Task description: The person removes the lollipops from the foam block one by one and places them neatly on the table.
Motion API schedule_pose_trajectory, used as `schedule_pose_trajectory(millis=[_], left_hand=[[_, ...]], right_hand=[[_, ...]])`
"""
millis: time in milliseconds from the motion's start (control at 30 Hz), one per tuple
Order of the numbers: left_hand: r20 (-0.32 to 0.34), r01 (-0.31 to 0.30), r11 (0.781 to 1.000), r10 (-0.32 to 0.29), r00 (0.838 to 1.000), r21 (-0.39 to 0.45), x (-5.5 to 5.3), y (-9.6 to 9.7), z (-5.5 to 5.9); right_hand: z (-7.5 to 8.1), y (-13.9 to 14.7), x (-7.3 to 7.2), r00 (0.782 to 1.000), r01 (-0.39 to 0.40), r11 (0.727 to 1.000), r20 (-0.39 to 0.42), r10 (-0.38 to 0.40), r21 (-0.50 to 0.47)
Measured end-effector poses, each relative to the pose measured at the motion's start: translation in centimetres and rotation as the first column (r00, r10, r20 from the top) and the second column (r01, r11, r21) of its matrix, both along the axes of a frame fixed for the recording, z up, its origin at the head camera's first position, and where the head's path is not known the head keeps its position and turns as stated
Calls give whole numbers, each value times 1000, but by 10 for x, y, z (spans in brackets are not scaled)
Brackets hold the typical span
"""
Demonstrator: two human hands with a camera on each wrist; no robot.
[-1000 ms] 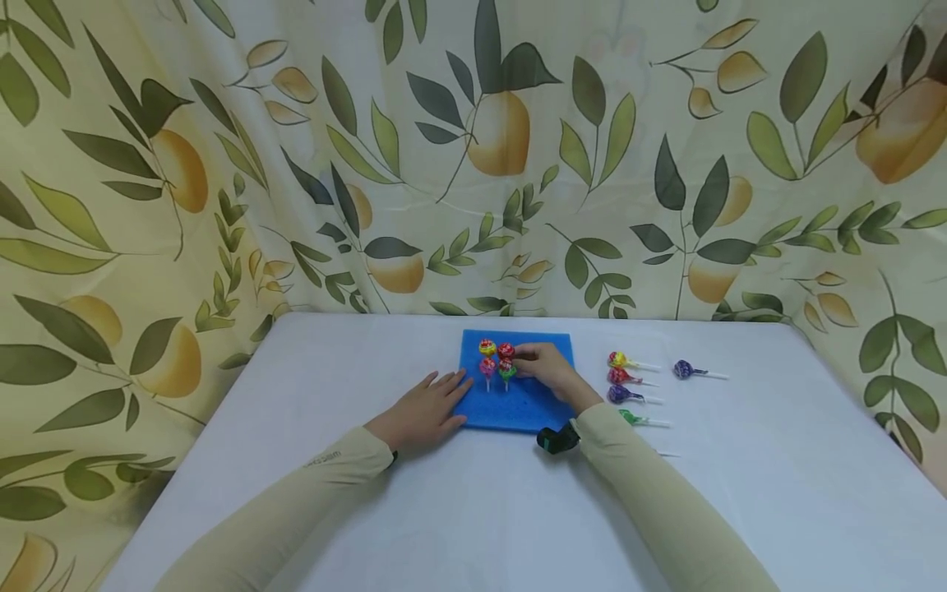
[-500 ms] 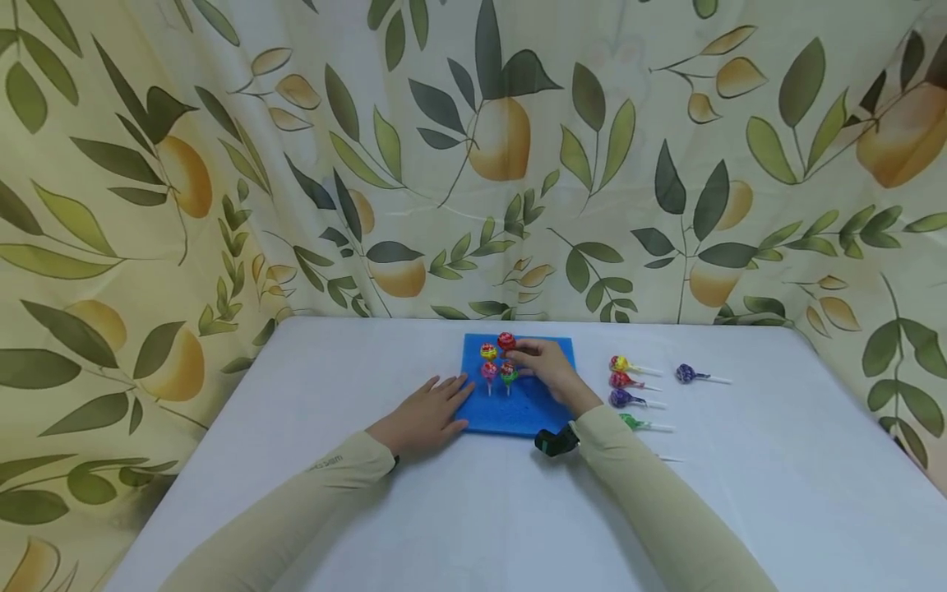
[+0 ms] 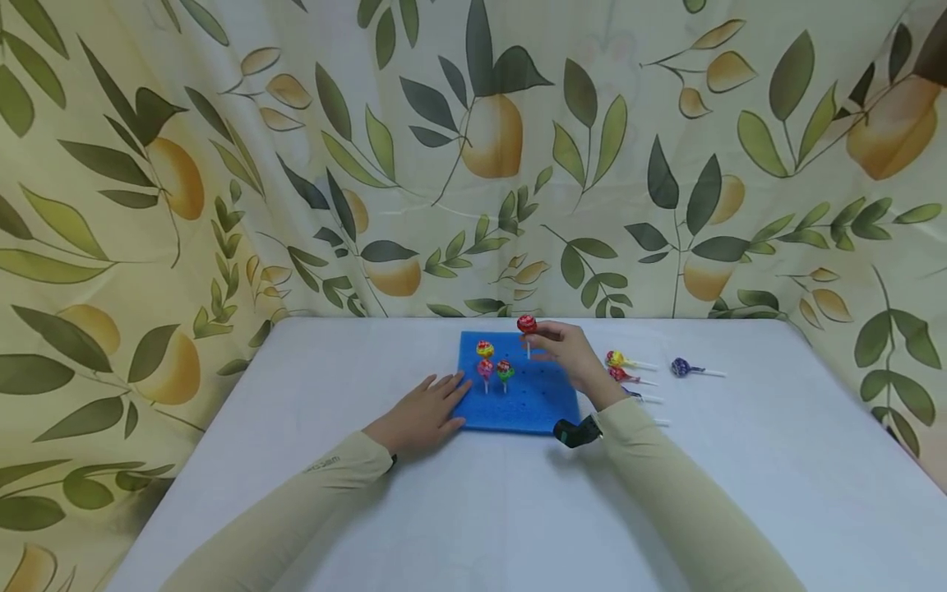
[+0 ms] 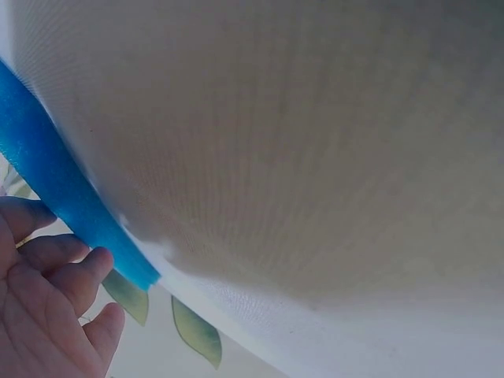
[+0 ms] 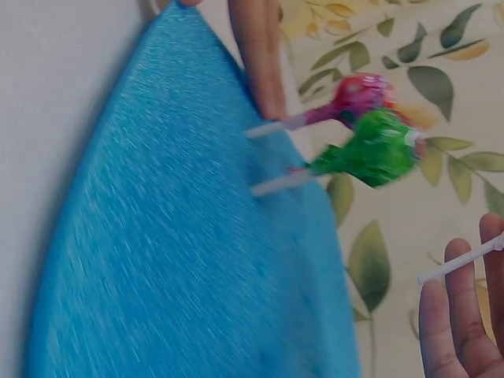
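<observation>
In the head view my right hand point(image 3: 573, 355) pinches a red-wrapped lollipop point(image 3: 527, 324) just under its head. It hangs above the blue foam board point(image 3: 528, 415), its white stick point(image 5: 461, 261) pointing down, clear of the foam. My left hand point(image 3: 420, 415) rests flat with straight fingers at the board's left edge. Three lollipops stand upright in the foam: a yellow one point(image 3: 484, 349), a pink one point(image 3: 485, 369) and a green one point(image 3: 505, 371). Small holes dot the board right of them. The red lollipop's head is out of the right wrist view.
Right of the board several lollipops lie in a column, among them a yellow one point(image 3: 616, 359) and a red one point(image 3: 620, 374); my right forearm partly hides the lower ones. Farther right lies a purple lollipop point(image 3: 681, 367). A leaf-patterned curtain point(image 3: 488, 205) hangs behind the white table point(image 3: 355, 353).
My right hand has pulled the red lollipop up out of the foam, from behind the green one, and carried it up and to the right. The left hand has stayed put.
</observation>
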State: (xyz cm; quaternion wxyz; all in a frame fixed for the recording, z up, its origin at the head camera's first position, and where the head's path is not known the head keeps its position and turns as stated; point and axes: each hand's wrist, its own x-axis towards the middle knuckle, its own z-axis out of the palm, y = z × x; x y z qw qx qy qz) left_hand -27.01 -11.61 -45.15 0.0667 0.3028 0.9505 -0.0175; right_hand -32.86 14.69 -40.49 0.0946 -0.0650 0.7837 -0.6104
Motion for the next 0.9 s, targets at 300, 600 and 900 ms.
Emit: schedule_pose_trajectory(millis=[300,600,900], left_hand=[[1,11,1000,-11,1000,15,2,1,3],[-3,7,1000,-6,1000,20,3,0,2],[-5,3,1000,-2,1000,18,3,1,3]], right_hand=[[18,35,7,997,45,995,-68,-39,89],[34,78,18,997,51,974,-65,-37,221],[34,117,27,995,41,937,-96,-8,346]])
